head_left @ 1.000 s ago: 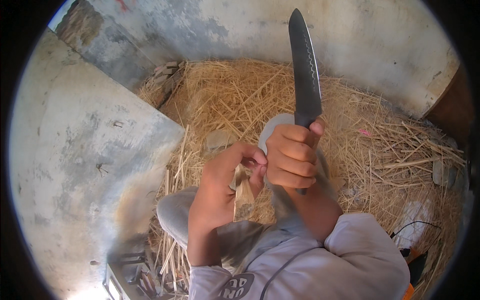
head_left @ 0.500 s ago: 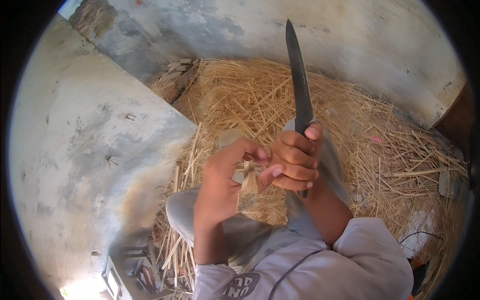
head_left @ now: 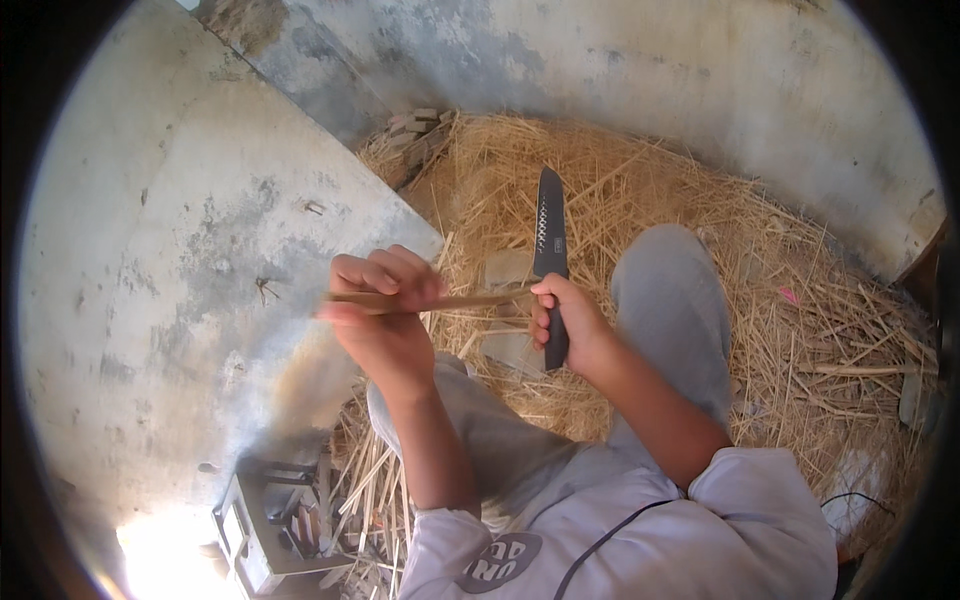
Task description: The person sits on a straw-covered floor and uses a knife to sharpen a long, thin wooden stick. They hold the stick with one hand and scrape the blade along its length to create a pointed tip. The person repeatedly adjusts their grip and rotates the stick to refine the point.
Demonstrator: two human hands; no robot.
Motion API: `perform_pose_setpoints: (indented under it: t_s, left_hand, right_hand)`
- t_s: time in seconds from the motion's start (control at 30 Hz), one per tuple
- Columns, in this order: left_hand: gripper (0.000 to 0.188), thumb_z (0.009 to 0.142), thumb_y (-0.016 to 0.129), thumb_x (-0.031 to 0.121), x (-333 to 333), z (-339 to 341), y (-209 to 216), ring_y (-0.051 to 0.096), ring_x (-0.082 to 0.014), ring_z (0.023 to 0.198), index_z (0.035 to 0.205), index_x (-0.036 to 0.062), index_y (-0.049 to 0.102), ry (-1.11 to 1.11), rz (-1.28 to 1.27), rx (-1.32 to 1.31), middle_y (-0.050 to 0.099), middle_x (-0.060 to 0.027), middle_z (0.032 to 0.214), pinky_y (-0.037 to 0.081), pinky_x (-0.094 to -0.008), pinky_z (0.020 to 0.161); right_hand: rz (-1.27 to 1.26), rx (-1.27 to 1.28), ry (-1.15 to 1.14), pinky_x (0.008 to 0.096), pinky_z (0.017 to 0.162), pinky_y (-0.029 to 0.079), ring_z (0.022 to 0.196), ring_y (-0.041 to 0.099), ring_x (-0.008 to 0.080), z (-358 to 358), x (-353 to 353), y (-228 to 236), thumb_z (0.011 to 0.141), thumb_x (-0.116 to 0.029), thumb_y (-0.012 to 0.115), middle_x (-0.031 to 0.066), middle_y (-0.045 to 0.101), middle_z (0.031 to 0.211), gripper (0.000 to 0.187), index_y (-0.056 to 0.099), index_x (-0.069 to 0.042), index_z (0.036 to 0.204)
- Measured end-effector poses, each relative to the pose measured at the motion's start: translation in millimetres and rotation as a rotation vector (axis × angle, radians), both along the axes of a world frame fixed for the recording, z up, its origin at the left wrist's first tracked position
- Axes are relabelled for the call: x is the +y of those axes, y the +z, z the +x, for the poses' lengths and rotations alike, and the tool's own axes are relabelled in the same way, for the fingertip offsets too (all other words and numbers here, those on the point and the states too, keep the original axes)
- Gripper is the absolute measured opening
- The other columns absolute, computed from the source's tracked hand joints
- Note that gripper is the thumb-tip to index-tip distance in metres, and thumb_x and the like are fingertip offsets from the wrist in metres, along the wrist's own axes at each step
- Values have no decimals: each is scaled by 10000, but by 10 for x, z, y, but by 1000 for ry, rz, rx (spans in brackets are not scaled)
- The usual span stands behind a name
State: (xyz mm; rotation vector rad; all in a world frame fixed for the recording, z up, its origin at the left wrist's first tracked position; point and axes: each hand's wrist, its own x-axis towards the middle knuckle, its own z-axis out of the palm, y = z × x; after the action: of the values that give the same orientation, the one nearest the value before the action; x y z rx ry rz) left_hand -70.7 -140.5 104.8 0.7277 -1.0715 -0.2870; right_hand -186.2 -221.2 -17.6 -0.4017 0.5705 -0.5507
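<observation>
A knife (head_left: pixel 551 225) with a broad dark blade points up and away from me, its black handle gripped in my right hand (head_left: pixel 578 318). From my left hand (head_left: pixel 388 340) a thin light-brown strip (head_left: pixel 470 301), maybe split bamboo or cane, runs level to the right. Its right end meets my right thumb beside the base of the blade. My left fingers are curled round the strip and partly smeared by motion. Both hands are above the straw, in front of my bent legs in grey trousers.
Loose straw (head_left: pixel 500 150) covers the floor, with thicker sticks (head_left: pixel 830 330) at the right. Stained walls (head_left: pixel 200 270) stand at the left and back. Brick pieces (head_left: pixel 415 125) lie in the far corner. A grey box-like frame (head_left: pixel 270 520) and pale strips (head_left: pixel 370 490) are at the lower left.
My hands have moved apart, the left one leftward, with the strip now stretched between them. The knife has come lower and nearer, and its flat side shows.
</observation>
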Motion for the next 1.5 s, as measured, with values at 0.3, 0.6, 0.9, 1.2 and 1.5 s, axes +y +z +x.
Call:
perform_pose_setpoints:
  t_s: [0.3, 0.6, 0.9, 1.2, 1.5]
  left_hand:
    - [469, 965, 577, 371, 577, 802, -65, 222, -81, 441, 636, 169, 312, -116, 152, -162, 282, 30, 510, 179, -257, 387]
    - [404, 894, 538, 193, 821, 838, -230, 194, -88, 397, 585, 163, 280, 75, 38, 148, 261, 19, 472, 150, -273, 381]
    - [369, 847, 536, 145, 828, 686, -160, 156, -84, 419, 600, 176, 264, 259, 81, 233, 215, 35, 480, 143, -272, 400]
    - [353, 856, 524, 117, 862, 776, -159, 203, -76, 379, 594, 176, 294, 133, 125, 148, 257, 35, 461, 185, -256, 385]
    - [365, 854, 526, 105, 849, 796, -152, 182, -78, 391, 593, 175, 281, 129, 117, 183, 259, 32, 467, 179, -266, 412]
  right_hand:
    - [-513, 570, 147, 338, 444, 474, 461, 559, 170, 474, 179, -1229, 924, -283, 572, 72, 554, 594, 321, 540, -20, 742]
    - [-972, 483, 198, 383, 578, 515, 568, 635, 237, 583, 364, -1400, 1025, -537, 390, 126, 605, 621, 607, 557, -1, 796]
    - [-1095, 509, 358, 448, 664, 483, 647, 608, 349, 631, 328, -1270, 1055, -512, 338, 211, 608, 679, 601, 589, 13, 905]
    - [-1039, 604, 335, 503, 702, 503, 733, 647, 429, 679, 384, -1157, 1045, -493, 367, 242, 638, 726, 555, 603, 6, 981]
    - [-1098, 577, 228, 505, 674, 500, 709, 644, 425, 701, 495, -1237, 1047, -433, 411, 238, 637, 711, 495, 593, 23, 980]
